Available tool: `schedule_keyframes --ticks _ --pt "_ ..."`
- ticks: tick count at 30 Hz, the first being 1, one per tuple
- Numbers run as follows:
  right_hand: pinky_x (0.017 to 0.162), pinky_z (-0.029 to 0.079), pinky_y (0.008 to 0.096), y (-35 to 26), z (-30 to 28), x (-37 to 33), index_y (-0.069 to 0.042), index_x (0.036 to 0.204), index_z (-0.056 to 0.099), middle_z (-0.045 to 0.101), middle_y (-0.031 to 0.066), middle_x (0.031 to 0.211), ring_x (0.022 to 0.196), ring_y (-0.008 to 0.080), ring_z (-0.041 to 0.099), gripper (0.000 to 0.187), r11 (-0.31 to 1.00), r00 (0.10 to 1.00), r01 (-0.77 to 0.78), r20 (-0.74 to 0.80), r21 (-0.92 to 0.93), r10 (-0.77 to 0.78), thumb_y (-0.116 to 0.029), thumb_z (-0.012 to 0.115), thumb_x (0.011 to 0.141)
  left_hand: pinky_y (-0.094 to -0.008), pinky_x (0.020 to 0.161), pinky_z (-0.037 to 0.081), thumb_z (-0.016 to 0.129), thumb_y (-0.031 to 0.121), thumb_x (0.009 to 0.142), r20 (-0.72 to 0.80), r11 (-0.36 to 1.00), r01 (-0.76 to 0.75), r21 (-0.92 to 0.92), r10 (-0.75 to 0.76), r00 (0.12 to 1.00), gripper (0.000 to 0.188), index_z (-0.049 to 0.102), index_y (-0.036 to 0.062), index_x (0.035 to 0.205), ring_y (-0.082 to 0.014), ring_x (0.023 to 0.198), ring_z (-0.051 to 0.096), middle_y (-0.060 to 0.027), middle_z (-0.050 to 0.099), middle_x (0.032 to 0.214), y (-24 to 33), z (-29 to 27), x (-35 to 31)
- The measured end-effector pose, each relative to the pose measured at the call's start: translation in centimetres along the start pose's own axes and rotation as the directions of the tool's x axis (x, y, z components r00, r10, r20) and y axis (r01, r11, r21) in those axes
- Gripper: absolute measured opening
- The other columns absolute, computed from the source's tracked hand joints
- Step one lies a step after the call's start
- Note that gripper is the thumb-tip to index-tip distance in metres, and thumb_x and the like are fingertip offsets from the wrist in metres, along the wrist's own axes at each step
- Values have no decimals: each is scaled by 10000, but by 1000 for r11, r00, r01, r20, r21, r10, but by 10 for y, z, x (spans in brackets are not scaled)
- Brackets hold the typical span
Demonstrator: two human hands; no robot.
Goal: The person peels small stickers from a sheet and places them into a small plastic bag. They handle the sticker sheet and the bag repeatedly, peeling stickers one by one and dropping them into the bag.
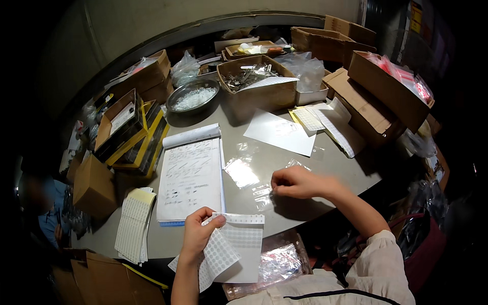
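At the lower centre of the frame the left hand [198, 230] pinches the sticker sheets [243, 239] between thumb and fingers; they are white with rows of round dots, and one of them folds over across the front; the right hand [295, 183], right of centre, is curled with its fingertips low over the worktop [234, 137], just beside a small clear bag [262, 197] (whether it pinches anything, I cannot tell); another clear bag [241, 172] lies near, towards the middle of the frame.

Left of centre lies a notepad [188, 178] with handwriting, its top pages rolled back; above it stands a metal bowl [195, 113] of small clear pieces; at the upper centre a cardboard box [264, 100] holds metal parts.
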State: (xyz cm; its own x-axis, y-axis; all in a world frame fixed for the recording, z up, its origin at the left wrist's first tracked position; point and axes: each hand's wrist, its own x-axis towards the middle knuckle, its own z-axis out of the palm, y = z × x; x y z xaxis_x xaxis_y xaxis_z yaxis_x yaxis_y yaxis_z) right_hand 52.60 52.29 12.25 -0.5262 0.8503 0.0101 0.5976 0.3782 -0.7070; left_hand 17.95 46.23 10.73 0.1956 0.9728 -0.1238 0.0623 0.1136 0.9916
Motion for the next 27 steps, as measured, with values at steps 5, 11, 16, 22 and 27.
schedule_keyframes --ticks 5,11,16,22,27 --pt "703 503 380 -7 29 25 -15 994 684 685 131 826 730 260 623 211 989 984 149 94 2 -149 -208 665 909 -212 723 444 791 118 897 -4 999 13 -34 -13 1000 147 687 13 892 -46 769 556 16 668 822 1 -1 -3" --pt "739 532 437 -25 34 31 -7 1014 683 714 178 863 811 356 690 238 978 995 6 99 -209 15 -218 688 904 -208 719 451 784 111 901 1 997 0 -76 0 1000 140 680 18 884 -40 763 563 22 666 825 0 -2 -5" --pt "761 536 447 -23 30 35 1 1025 672 718 194 882 845 378 695 346 968 989 -49 124 -245 81 -318 748 914 -210 708 469 783 107 901 8 994 -5 -105 6 1000 137 679 18 892 -46 746 582 14 672 825 1 -4 -6" --pt "801 542 464 -9 17 42 2 1075 656 731 209 964 932 399 708 584 948 940 -131 267 -289 212 -515 818 857 -208 696 466 789 112 900 -17 963 25 -268 -30 999 141 674 30 894 -50 731 586 12 669 821 8 -5 -13" --pt "811 543 494 -66 20 3 -8 1173 605 726 227 969 947 433 703 612 928 870 -68 433 -366 235 -528 771 897 -200 694 447 791 135 901 -58 938 -9 -348 -12 998 156 666 42 897 -47 715 569 17 655 805 3 -13 -15"
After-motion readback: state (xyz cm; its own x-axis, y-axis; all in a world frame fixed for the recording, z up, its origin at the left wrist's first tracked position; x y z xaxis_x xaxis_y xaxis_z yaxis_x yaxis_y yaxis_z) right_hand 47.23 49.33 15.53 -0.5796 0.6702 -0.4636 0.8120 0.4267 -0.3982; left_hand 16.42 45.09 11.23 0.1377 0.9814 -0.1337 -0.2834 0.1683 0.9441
